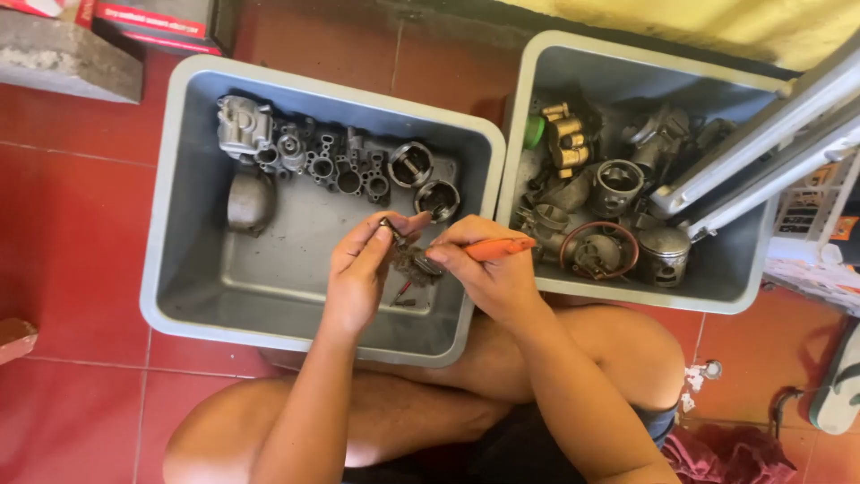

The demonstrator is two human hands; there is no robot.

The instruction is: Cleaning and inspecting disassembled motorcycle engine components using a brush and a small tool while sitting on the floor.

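Observation:
My left hand (363,269) pinches a small dark metal part (408,260) above the left grey tub (179,197). My right hand (488,269) grips an orange-handled tool (497,248) whose tip meets that part. Inside the left tub lie a row of grey carburetor bodies (305,157), two pistons (423,179) and a rounded metal cover (248,202). A small red-tipped item (403,291) rests on the tub floor under my hands. I sit cross-legged on the floor, knees below the tubs.
A second grey tub (743,269) at right holds several engine parts, a gold brake caliper (566,134) and pistons. White rails (761,143) lean over its right corner. Red tile floor (72,251) surrounds; a concrete block (63,58) is top left, a red cloth (726,453) bottom right.

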